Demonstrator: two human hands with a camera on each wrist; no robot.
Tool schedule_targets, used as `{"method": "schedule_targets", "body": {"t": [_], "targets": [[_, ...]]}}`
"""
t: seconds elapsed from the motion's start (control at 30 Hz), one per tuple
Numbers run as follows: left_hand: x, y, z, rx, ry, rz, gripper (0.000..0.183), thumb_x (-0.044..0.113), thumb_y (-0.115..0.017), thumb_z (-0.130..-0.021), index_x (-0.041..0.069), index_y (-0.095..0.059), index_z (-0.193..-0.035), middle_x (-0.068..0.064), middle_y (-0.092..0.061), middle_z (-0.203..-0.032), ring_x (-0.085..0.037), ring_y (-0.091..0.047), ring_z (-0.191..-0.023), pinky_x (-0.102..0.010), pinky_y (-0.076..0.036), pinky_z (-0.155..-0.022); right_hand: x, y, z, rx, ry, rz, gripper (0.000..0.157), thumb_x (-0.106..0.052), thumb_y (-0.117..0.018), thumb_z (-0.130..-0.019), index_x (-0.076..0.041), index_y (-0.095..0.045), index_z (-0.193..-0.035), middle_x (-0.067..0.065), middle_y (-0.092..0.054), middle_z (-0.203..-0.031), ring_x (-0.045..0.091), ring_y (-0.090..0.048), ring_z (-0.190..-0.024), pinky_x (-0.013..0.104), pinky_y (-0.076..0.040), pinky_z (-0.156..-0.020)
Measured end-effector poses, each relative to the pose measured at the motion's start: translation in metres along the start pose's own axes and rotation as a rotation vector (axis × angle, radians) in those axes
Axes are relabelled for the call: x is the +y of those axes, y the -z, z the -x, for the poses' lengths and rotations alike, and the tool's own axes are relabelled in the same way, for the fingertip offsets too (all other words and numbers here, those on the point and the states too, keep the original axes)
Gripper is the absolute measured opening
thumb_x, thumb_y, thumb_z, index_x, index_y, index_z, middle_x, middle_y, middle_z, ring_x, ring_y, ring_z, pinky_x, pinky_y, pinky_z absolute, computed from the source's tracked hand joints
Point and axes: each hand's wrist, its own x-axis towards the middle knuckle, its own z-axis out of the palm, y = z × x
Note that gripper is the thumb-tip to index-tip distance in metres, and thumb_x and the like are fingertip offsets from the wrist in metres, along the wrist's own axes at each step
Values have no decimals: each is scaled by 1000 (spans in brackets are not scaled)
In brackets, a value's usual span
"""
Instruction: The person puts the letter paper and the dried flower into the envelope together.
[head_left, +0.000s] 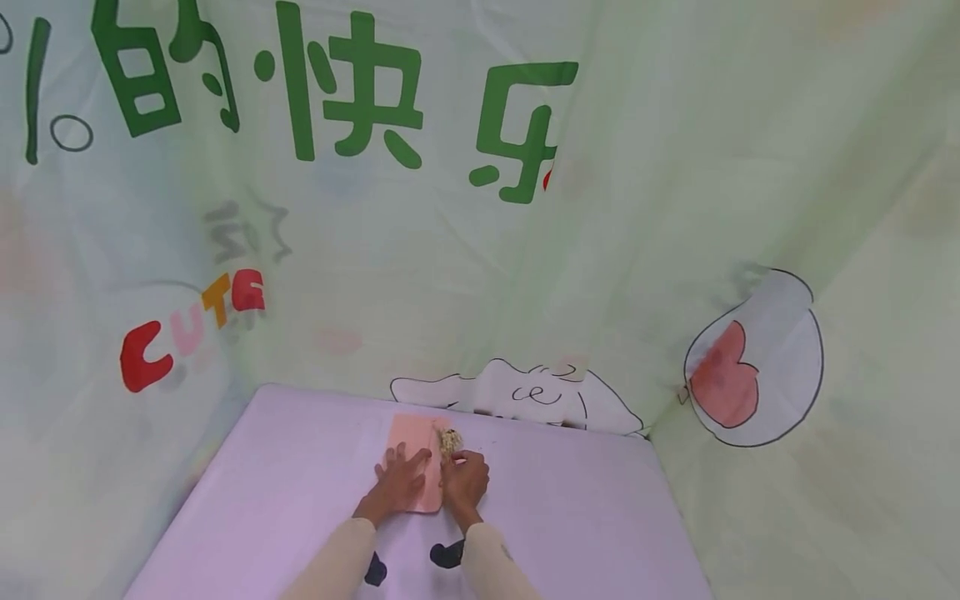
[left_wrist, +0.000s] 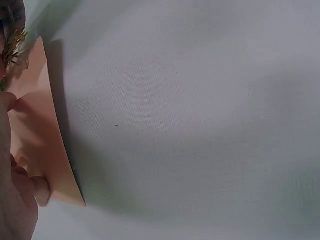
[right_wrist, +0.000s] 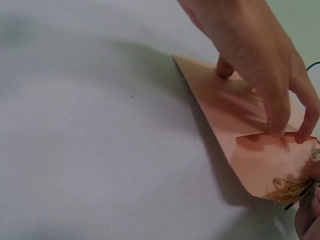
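Note:
A pink paper envelope [head_left: 406, 429] lies on the lilac table, an edge line crossing it near one end in the right wrist view. My left hand [head_left: 400, 480] rests on it with fingers spread; two fingertips [right_wrist: 276, 127] touch right at that edge line. At the envelope's right side, my right hand [head_left: 467, 478] pinches a small bunch of dried flowers [head_left: 450, 442] by its stems. Some straw-coloured strands [right_wrist: 290, 189] of the bunch overlap the envelope's end in the right wrist view. Most of my right hand lies outside that view.
The lilac tabletop [head_left: 570, 508] spreads around the envelope. Pale cloth walls [head_left: 465, 292] with green lettering and drawings stand behind it and at both sides. Dark spots [head_left: 447, 554] show on the table near my sleeves.

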Motion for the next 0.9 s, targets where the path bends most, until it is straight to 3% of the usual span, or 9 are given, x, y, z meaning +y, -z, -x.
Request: {"method": "schedule_targets", "body": {"t": [0.27, 0.4, 0.53, 0.73, 0.9], "targets": [[6, 11, 2, -25, -10, 26, 43, 12, -59, -106, 20, -55, -149, -43, -42, -154, -62, -38, -138, -88, -34, -99, 2, -5, 4, -44, 70, 77, 12, -3, -88, -86, 1, -77, -88, 11, -74, -73, 19, -69, -60, 44, -61, -69], [13, 20, 4, -83, 46, 26, 42, 13, -59, -108, 15, -56, -150, -43, -37, -163, -65, -34, -149, -91, -27, -109, 2, -10, 3, -64, 150, 104, 9, -3, -87, -86, 1, -79, -84, 11, -76, -71, 21, -71, -58, 46, -61, -67], [15, 19, 4, -109, 73, 10, 43, 20, -58, -110, 17, -56, -153, -42, -35, -166, -66, -31, -154, -91, -25, -113, 3, -14, 5, -75, 222, 113, 11, -4, -87, -86, 1, -79, -80, 12, -77, -71, 26, -72, -62, 48, -59, -63], [14, 19, 5, -128, 71, -31, 46, 31, -52, -113, 17, -50, -157, -39, -36, -169, -66, -28, -157, -91, -25, -115, 1, -23, 7, -121, 231, 102, 15, -8, -86, -90, -2, -80, -77, 8, -75, -69, 22, -68, -61, 45, -56, -61], [17, 25, 4, -142, 73, -43, 45, 30, -49, -114, 18, -48, -157, -37, -36, -170, -66, -26, -159, -91, -24, -115, 0, -27, 7, -174, 241, 92, 8, -9, -83, -92, -3, -85, -88, 6, -77, -73, 19, -69, -65, 44, -57, -64]]}}
